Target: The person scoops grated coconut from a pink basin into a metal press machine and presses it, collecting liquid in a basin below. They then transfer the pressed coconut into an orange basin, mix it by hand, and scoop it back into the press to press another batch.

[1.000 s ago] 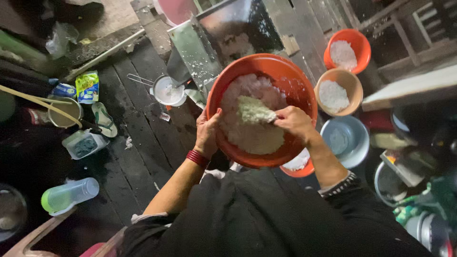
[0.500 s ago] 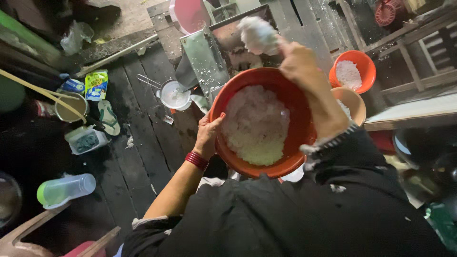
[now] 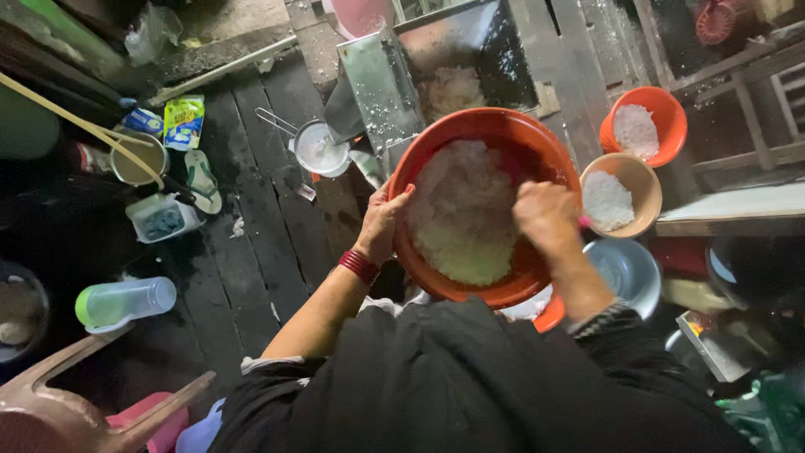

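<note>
Left hand [image 3: 384,220] grips the big orange basin's [image 3: 537,151] left rim; right hand [image 3: 547,216] — fingers curled, contents hidden — presses into the white shredded mass [image 3: 457,218].

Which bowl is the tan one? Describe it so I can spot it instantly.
Start at the big orange basin that the left hand grips by the rim. Just right of it sit two smaller bowls of white shreds. The tan bowl is the lower one, below the orange bowl.

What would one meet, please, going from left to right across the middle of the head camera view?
Green-capped clear plastic bottle → left hand on the rim → large red plastic basin of white shredded stuff → right hand inside it → tan bowl of white shreds.
</note>
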Tool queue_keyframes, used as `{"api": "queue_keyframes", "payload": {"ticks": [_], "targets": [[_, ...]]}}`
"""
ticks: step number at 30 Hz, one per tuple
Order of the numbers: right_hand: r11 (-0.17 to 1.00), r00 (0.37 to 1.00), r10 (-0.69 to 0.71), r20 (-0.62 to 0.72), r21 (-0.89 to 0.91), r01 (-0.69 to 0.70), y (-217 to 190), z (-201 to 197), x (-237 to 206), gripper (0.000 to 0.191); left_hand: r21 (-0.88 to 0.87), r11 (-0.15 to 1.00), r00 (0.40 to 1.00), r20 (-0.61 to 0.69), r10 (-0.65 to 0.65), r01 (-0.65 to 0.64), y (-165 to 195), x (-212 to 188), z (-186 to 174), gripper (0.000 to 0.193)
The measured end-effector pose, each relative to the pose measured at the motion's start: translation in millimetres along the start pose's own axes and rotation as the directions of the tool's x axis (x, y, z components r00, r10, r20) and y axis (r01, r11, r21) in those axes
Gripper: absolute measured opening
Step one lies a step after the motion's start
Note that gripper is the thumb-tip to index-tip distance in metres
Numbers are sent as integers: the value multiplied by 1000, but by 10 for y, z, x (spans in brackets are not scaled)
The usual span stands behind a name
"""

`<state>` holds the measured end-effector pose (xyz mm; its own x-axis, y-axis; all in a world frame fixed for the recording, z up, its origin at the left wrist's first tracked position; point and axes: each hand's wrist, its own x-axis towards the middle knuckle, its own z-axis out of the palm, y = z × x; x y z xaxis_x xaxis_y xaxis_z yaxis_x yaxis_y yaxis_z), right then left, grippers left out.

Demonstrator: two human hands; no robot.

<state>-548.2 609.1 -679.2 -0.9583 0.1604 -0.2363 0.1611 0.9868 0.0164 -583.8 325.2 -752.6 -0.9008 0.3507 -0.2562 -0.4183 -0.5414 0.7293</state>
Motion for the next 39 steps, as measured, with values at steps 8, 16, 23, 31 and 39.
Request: {"api": "queue_keyframes", "payload": {"ticks": [8, 16, 23, 31, 39], "targets": [[691, 965, -161, 206, 721, -39, -375, 712, 162, 27, 113, 993, 996, -85, -30, 40, 94, -30, 10, 42], [858, 967, -59, 248, 508, -78, 236, 476, 65, 40, -61, 998, 999, -21, -35, 34, 160, -65, 54, 38], [502, 856, -482, 187, 859, 95, 706, 189, 510, 31, -67, 995, 996, -26, -80, 78, 127, -6, -6, 36], [832, 966, -256, -37, 500, 240, 657, -956, 1102, 24, -103, 994, 998, -28, -50, 47, 244, -87, 165, 40], [961, 916, -233, -326, 68, 269, -258, -861, 1233, 59, -4, 1000, 997, -77, -16, 15, 195, -132, 255, 38]]}}
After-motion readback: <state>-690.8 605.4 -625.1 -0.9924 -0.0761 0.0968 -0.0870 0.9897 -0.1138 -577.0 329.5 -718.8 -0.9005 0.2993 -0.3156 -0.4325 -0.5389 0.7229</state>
